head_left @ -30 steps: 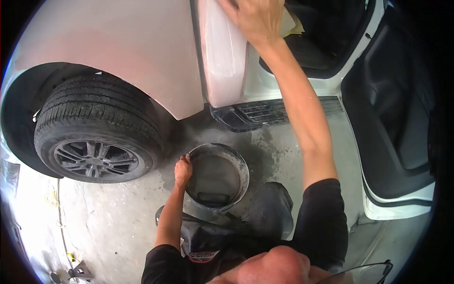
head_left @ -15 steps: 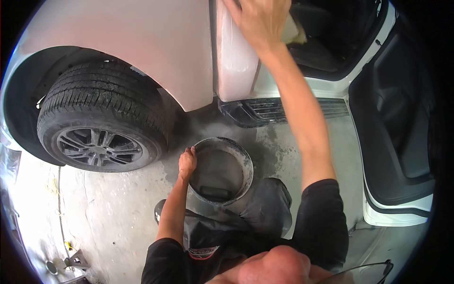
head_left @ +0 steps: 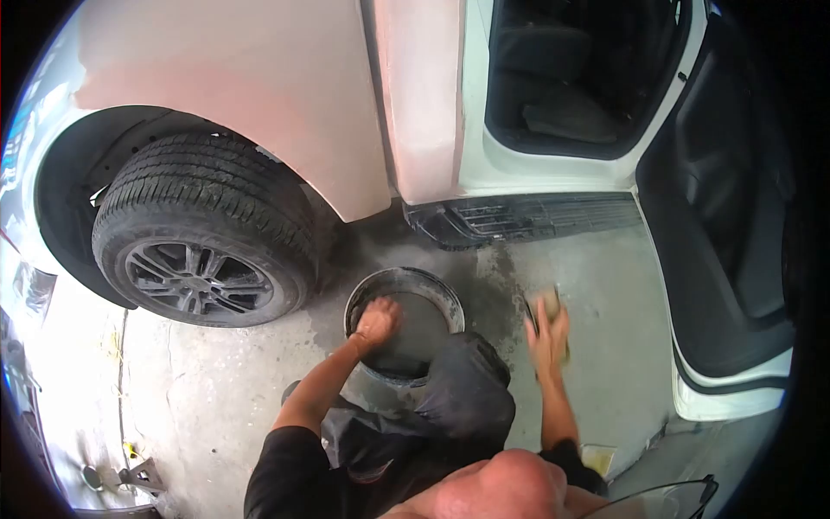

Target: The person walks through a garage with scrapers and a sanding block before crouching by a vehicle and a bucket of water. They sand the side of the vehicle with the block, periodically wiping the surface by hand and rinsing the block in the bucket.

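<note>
A round bucket (head_left: 454, 303) of grey, murky water stands on the floor before my knees. My left hand (head_left: 380, 320) is over the left part of its opening, fingers curled; what they hold, if anything, is hidden. To the right of the bucket, my right hand (head_left: 547, 336) is above the floor, blurred, gripping a yellowish pad (head_left: 553, 303). A thin dark edge shows beside its fingers. The vehicle's body panel (head_left: 259, 78), white with pinkish patches, is above both hands in the view and touched by neither.
A tyre with a grey wheel (head_left: 199, 281) is at the left. A black side step (head_left: 536, 216) runs under the door opening. The open door (head_left: 726, 259) stands at the right. A metal stand (head_left: 138, 476) is at the lower left.
My right hand has come down from the body panel to beside the bucket. My left hand has moved from the bucket's rim to over its opening. The view has shifted slightly.
</note>
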A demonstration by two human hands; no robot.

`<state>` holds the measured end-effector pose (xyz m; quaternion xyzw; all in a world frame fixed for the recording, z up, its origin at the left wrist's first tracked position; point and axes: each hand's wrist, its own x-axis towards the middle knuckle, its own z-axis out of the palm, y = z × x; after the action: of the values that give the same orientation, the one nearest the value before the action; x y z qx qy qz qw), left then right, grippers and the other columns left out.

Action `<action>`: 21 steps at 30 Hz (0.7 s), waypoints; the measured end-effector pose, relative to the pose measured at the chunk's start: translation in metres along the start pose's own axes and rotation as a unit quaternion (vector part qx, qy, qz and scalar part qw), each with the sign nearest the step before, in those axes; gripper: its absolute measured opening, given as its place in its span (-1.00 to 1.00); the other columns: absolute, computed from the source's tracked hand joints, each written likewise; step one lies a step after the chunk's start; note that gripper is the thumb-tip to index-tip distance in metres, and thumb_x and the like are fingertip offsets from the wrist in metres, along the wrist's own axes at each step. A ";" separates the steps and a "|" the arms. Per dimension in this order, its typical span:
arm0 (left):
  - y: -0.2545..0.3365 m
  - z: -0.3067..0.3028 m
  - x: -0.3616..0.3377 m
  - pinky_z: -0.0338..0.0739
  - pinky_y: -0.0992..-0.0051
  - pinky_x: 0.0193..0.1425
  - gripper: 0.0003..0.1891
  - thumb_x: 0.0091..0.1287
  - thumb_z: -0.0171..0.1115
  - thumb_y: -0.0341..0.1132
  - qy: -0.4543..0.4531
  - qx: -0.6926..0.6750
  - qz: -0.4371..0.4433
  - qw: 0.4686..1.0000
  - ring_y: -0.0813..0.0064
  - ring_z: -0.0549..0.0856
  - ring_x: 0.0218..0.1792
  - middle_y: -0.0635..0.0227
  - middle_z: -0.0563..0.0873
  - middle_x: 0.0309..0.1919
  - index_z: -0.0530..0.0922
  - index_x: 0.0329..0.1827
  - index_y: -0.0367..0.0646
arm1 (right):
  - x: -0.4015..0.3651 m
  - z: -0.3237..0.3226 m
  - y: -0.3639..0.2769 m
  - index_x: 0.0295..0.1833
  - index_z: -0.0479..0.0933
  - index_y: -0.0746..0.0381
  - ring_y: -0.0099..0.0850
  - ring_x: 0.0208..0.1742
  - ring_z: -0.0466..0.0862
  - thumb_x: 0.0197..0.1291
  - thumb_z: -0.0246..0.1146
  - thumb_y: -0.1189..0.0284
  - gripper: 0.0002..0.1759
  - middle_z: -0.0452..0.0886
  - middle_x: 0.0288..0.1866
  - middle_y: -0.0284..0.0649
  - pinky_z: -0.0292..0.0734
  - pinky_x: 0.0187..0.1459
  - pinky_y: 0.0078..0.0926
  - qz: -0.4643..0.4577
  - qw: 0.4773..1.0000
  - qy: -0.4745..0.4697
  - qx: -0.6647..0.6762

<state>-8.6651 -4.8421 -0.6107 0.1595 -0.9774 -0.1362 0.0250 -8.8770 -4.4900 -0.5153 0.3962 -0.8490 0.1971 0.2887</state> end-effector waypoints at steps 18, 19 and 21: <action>0.004 -0.007 0.069 0.59 0.03 0.06 -0.65 0.50 0.07 -0.07 -0.110 -0.166 -0.034 0.979 -0.03 0.73 -0.02 -0.09 0.73 -0.10 0.70 0.07 -0.05 | -0.235 0.007 0.017 0.32 0.46 0.09 0.21 0.05 0.50 0.11 0.45 0.43 -0.38 0.46 -0.02 0.26 0.46 0.06 0.04 0.352 0.874 -0.330 0.053; 0.020 -0.076 0.084 0.58 0.06 -0.07 -0.68 0.49 0.11 -0.10 -0.055 -0.132 0.005 0.990 0.00 0.73 -0.16 -0.05 0.72 -0.23 0.69 -0.02 -0.13 | -0.233 0.017 0.019 0.33 0.46 0.09 0.20 0.04 0.51 0.12 0.45 0.42 -0.38 0.47 -0.03 0.25 0.46 0.03 0.02 0.321 0.900 -0.292 0.043; 0.062 -0.225 0.104 0.58 0.12 -0.19 -0.72 0.48 0.19 -0.13 0.081 -0.081 0.102 0.988 0.02 0.71 -0.29 -0.05 0.71 -0.29 0.64 -0.11 -0.19 | -0.234 0.047 0.031 0.35 0.45 0.10 0.19 0.03 0.52 0.13 0.45 0.41 -0.36 0.48 -0.02 0.23 0.47 0.01 0.01 0.274 0.929 -0.243 0.049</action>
<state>-8.7619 -4.8767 -0.3764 0.0665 -0.9690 -0.1987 0.1311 -8.7959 -4.3668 -0.7052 0.1971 -0.9580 0.2079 -0.0111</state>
